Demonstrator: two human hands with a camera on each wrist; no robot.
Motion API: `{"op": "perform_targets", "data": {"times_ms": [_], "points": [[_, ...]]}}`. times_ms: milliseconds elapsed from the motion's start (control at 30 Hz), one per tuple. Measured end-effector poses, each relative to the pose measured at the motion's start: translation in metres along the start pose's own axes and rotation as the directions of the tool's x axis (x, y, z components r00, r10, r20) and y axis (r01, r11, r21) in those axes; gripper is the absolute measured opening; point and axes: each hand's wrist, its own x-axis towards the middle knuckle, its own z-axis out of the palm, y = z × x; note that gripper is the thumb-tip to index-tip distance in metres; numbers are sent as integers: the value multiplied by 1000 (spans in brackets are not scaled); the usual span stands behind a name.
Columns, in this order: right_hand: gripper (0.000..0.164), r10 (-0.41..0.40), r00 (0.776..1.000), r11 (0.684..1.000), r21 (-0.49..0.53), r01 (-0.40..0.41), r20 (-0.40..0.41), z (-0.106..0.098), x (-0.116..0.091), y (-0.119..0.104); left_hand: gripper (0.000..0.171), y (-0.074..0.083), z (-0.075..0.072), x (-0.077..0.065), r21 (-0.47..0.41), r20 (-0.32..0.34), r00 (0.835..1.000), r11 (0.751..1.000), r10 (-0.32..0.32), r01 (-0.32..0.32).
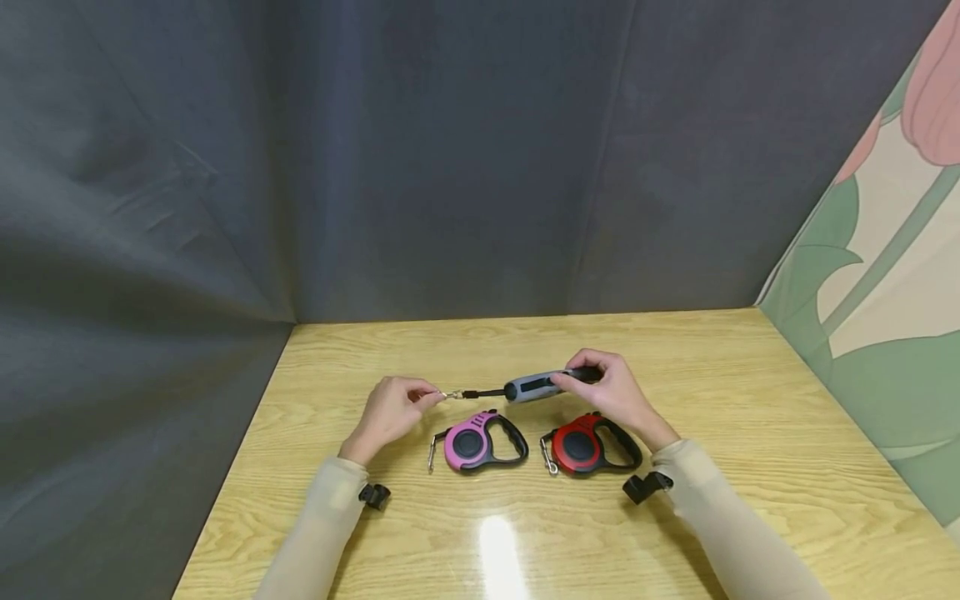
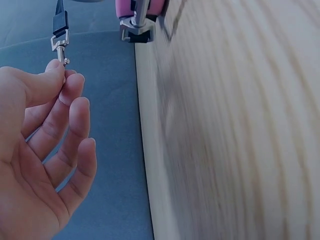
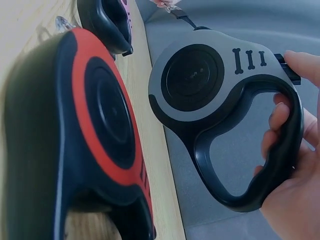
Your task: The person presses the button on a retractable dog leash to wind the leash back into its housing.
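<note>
My right hand grips the black handle of a grey retractable dog leash, its thumb at the button on top. The leash is held up above the table. From its front a short length of black strap runs left to a metal snap hook. My left hand pinches the end of that hook between thumb and index finger, the other fingers loosely bent. Below, a pink retractable leash and a red retractable leash lie side by side on the table, their hooks pointing left.
The wood-grain table spreads under both arms. Behind it and along the left hangs a dark grey curtain. A floral panel borders the right side. Small black cameras sit on both wrists.
</note>
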Motion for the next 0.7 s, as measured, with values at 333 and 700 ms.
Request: {"op": "perform_targets", "data": {"times_ms": [333,700], "points": [[14,-11,1000,1000,3,11,8,5,5,-6,11,11,3,4,3,20,1000,1000,1,-1],[15,-13,1000,1000,19,13,13,11,6,-6,11,18,7,7,4,25,999,1000,24,-24]]}}
